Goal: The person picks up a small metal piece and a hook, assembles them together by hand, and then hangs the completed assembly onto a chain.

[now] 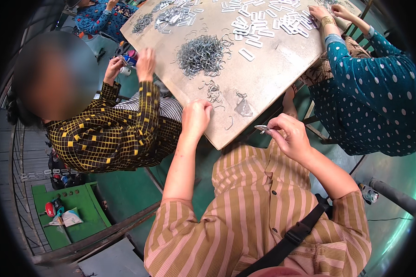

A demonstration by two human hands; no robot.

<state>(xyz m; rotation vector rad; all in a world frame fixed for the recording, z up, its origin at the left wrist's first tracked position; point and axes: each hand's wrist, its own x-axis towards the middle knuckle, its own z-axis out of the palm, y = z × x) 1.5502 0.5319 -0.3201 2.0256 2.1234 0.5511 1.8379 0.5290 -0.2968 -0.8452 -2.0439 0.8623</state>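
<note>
My left hand (196,118) is closed, thumb against fingers, over the near left edge of the table (272,60). Whatever it may pinch is hidden. Just beyond it lie a few loose bent metal wire pieces (213,92). My right hand (290,136) is off the table's near right edge, above my lap. Between its thumb and fingers is a small flat silver metal piece (261,128), seen nearly edge-on. A small crumpled clear plastic bag (243,106) lies on the table between my hands.
A heap of bent wire pieces (200,56) sits mid-table. Farther back are scattered flat oblong metal plates (254,27). Co-workers sit close by: one in a checked shirt (106,131) at left, one in a dotted top (370,87) at right, another far left.
</note>
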